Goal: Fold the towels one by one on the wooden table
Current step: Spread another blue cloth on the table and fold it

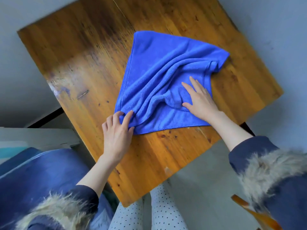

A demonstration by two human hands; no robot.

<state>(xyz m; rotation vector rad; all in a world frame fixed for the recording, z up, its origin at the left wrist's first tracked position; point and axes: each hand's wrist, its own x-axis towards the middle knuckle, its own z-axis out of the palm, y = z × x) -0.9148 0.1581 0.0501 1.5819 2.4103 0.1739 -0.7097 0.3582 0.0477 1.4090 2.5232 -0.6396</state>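
Fur-trimmed dark sleeves sit closest to the lens, w/ dotted trousers below the table edge. Both forearms reach out over the wooden table.

Blue towel lies on the table's middle-right, rumpled, w/ long creases running diagonally from near corner to far right corner. It's roughly spread but not flat; far right corner looks bunched or turned under.

Left hand pinches the towel's near-left corner, thumb and fingers curled into the cloth. Right hand lies flat on the towel nr its near edge, fingers straight and spread, palm pressing down.

Step in hand, as I read it: smoothing/squaring the towel before the 1st fold. No fold made yet, so task is at its start for this towel. No other towels clearly in view; blue cloth at lower left can't be identified.

Next move prob needs: right hand sweeps outward to push creases toward far right corner while left keeps its corner taut. Then both hands need a corner each on one edge to bring it across to the opposite edge.
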